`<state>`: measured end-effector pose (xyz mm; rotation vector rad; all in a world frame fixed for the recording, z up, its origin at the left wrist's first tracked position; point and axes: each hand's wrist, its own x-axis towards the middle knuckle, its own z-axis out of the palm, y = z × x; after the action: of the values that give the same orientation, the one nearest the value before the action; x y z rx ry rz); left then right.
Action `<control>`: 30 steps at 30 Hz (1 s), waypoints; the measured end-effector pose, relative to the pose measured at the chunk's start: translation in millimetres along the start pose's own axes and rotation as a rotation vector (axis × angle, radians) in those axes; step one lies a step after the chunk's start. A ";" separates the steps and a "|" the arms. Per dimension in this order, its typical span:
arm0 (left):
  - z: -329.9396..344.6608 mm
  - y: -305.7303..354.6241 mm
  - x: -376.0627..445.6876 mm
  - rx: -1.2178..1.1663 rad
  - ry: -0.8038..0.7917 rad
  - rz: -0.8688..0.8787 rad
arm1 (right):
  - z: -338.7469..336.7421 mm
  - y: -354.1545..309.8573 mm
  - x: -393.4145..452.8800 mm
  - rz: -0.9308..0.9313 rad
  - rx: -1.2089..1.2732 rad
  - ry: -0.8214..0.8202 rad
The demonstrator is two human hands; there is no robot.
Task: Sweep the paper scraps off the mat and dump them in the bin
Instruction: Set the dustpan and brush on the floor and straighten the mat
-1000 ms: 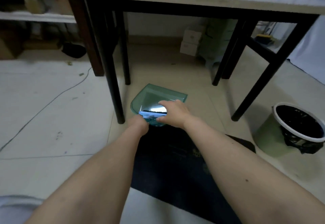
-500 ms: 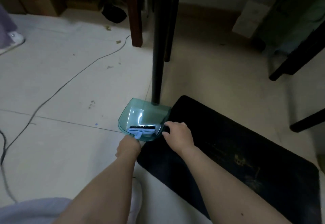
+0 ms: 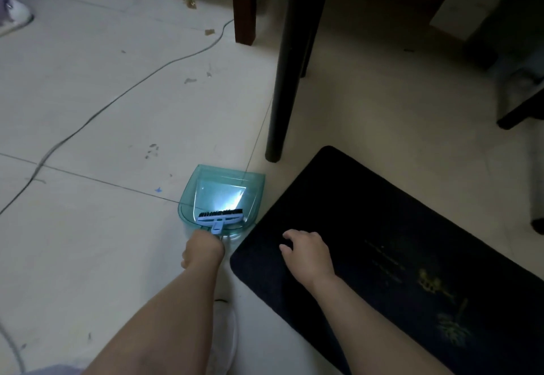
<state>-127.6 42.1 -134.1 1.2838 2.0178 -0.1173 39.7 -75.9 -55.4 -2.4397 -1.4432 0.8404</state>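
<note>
A clear teal dustpan (image 3: 253, 186) lies flat on the tile floor just left of the dark mat (image 3: 397, 245). A small light-blue brush (image 3: 219, 218) with black bristles rests inside the pan at its handle end. My left hand (image 3: 203, 249) is closed around the handle end of the dustpan and brush. My right hand (image 3: 306, 252) hovers over the mat's near-left corner, fingers apart, holding nothing. No paper scraps show on the mat, and the bin is out of view.
A black table leg (image 3: 287, 80) stands just beyond the pan and mat, a brown leg (image 3: 243, 3) farther back. A grey cable (image 3: 117, 101) runs across the tiles at left. My white shoe (image 3: 225, 333) is under my left forearm.
The view swung down and left, so the bin left the frame. The dustpan moved off the mat's far end to the floor at its left. My right hand let go of the pan.
</note>
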 end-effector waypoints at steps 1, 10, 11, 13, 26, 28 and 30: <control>1.7 -0.7 1.4 -0.002 0.001 -0.010 | 0.6 1.5 -0.3 0.004 0.001 -0.001; 1.1 -1.7 2.9 0.009 -0.007 -0.005 | -7.1 20.6 -4.8 0.034 -0.007 0.010; 0.4 -2.6 2.2 -0.001 -0.004 -0.006 | -7.7 22.2 -5.8 0.040 -0.006 0.008; -1.2 -5.2 0.4 -0.026 -0.012 -0.019 | -8.8 24.1 -7.7 0.047 -0.008 0.004; -3.6 9.2 -91.4 0.130 0.276 -0.082 | -25.8 29.2 -42.4 0.062 0.040 0.012; 1.0 20.4 -121.0 0.187 0.337 0.150 | -31.7 37.6 -51.6 0.080 0.044 0.032; 8.1 38.9 -148.6 0.300 0.409 0.317 | -39.9 50.7 -62.0 0.112 0.054 0.049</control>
<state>-56.6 -53.5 -36.8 1.9318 2.1533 -0.0056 76.9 -149.7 -20.9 -2.5024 -1.2607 0.8247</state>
